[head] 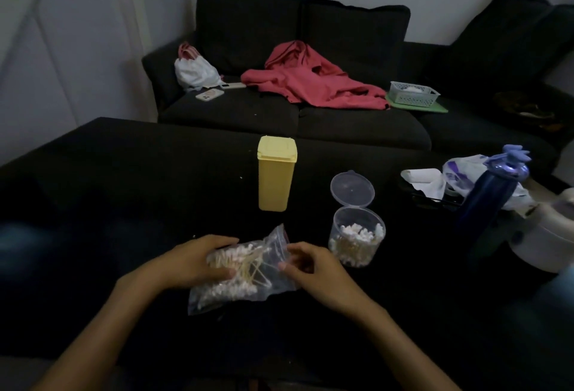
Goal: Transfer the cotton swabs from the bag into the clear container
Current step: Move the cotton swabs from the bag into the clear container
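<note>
Two hands are clamped on the bag (248, 269): left hand (192, 261) gripped round its swabs (231, 255), right hand (313, 269) pinched at its edge, beside the clear container (356, 237).

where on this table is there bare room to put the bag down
Bare cloth lies left of the yellow box and between it and the clear container. The right edge is crowded: bottle, tissue. Both hands hold the bag.
</note>
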A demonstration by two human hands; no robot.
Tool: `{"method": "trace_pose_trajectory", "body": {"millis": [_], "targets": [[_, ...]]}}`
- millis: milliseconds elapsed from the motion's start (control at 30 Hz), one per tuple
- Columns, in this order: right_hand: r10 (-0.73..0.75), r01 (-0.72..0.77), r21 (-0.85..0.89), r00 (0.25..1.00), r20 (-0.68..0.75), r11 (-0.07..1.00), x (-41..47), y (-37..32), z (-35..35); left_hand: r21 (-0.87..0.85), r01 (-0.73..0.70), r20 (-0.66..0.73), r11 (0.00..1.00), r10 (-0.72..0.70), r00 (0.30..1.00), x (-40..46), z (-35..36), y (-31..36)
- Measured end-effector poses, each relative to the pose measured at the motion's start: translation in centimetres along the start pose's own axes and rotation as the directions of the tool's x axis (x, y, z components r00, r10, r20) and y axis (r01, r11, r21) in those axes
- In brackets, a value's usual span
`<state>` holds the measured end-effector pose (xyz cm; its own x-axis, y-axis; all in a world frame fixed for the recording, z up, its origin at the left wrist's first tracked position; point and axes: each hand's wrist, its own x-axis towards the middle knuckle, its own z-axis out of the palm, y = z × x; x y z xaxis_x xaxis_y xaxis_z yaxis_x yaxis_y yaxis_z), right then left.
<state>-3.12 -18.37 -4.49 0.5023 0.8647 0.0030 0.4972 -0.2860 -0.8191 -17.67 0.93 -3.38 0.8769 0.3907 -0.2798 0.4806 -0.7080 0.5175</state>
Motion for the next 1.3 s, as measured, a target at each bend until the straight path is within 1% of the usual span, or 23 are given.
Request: {"method": "trace_pose_trajectory", "body": {"millis": [67,100,133,200,233,267,300,333,367,433,467,500,533,600,667,733,833,933,1033,1133,1200,1233,1300], "targets": [[0.0,-0.002,0.025,0.999,0.041,1.0,0.4,0.1,-0.9,0.014,0.0,-0.05,1.0,0.001,0.999,0.4,0.4,0.0],[0.016,-0.02,0.033,0.994,0.107,0.999,0.5,0.1,-1.8,0.013,-0.009,-0.097,1.0,0.01,0.995,0.7,0.8,0.1],[0.037,-0.043,0.022,0.978,0.207,0.999,0.6,0.1,-2.9,-0.007,-0.032,-0.156,0.999,0.03,0.987,1.0,1.3,0.4],[0.105,-0.087,-0.064,0.907,0.409,0.994,0.3,0.7,-5.2,-0.09,-0.116,-0.274,0.989,0.087,0.958,1.5,2.8,1.3],[0.154,-0.117,-0.108,0.87,0.468,0.987,0.2,1.1,-5.9,-0.101,-0.159,-0.325,0.982,0.118,0.938,1.7,3.4,1.9],[0.201,-0.155,-0.133,0.849,0.488,0.979,0.2,1.6,-6.2,-0.08,-0.183,-0.363,0.98,0.142,0.921,1.8,3.8,2.5],[0.24,-0.202,-0.13,0.851,0.467,0.971,0.1,1.9,-6.2,-0.049,-0.188,-0.393,0.981,0.154,0.906,2.0,3.9,3.1],[0.263,-0.245,-0.098,0.873,0.41,0.965,0.2,2.2,-5.9,-0.032,-0.159,-0.411,0.987,0.132,0.902,2.1,3.8,3.6],[0.257,-0.249,-0.067,0.91,0.325,0.966,0.2,2.4,-5.5,-0.044,-0.091,-0.425,0.995,0.064,0.903,2.2,3.5,4.0],[0.156,-0.141,-0.124,0.981,0.116,0.982,0.4,2.7,-4.7,-0.081,0.124,-0.427,0.989,-0.147,0.892,2.6,2.6,3.8],[0.079,-0.071,-0.194,0.996,0.032,0.979,0.5,3.0,-4.4,-0.061,0.229,-0.385,0.971,-0.235,0.893,2.9,2.3,3.5],[0.003,-0.008,-0.271,1.0,-0.018,0.963,0.6,3.3,-4.1,-0.031,0.302,-0.317,0.953,-0.296,0.901,3.2,2.1,3.1],[-0.048,0.035,-0.332,0.998,-0.029,0.943,0.8,3.6,-3.9,-0.012,0.34,-0.236,0.941,-0.333,0.913,3.3,2.0,2.7],[-0.129,0.129,-0.385,0.991,0.026,0.914,1.2,3.9,-3.4,-0.01,0.344,-0.136,0.939,-0.342,0.93,3.4,2.1,2.2],[-0.177,0.197,-0.458,0.98,0.086,0.867,1.5,3.8,-2.8,-0.002,0.322,-0.141,0.947,-0.319,0.937,3.5,2.2,2.2],[-0.177,0.186,-0.544,0.982,0.07,0.818,1.6,3.7,-2.4,-0.036,0.307,-0.167,0.951,-0.309,0.936,3.4,2.4,2.5],[-0.092,0.101,-0.574,0.995,0.045,0.813,1.7,3.5,-2.2,-0.148,0.286,-0.205,0.947,-0.312,0.928,3.1,2.9,2.8],[0.062,-0.009,-0.467,0.993,0.098,0.884,1.7,3.0,-2.6,-0.34,0.229,-0.226,0.912,-0.315,0.922,3.1,3.2,3.0],[0.207,-0.135,-0.368,0.965,0.162,0.92,1.3,2.8,-3.1,-0.509,0.144,-0.232,0.849,-0.297,0.926,3.3,3.5,3.6],[0.242,-0.208,-0.257,0.964,0.11,0.944,1.3,2.7,-3.9,-0.674,0.063,-0.22,0.736,-0.283,0.934,3.1,3.6,4.6],[0.235,-0.222,-0.206,0.971,0.04,0.953,1.3,2.6,-4.3,-0.774,0.054,-0.157,0.631,-0.274,0.949,2.8,3.5,5.2],[0.237,-0.228,-0.177,0.971,0.03,0.957,1.3,2.4,-4.4,-0.802,0.061,-0.125,0.594,-0.266,0.956,2.7,3.4,5.5],[0.253,-0.242,-0.133,0.965,0.071,0.961,1.2,1.8,-4.4,-0.817,0.079,-0.083,0.571,-0.252,0.964,2.6,3.5,5.5]]}}
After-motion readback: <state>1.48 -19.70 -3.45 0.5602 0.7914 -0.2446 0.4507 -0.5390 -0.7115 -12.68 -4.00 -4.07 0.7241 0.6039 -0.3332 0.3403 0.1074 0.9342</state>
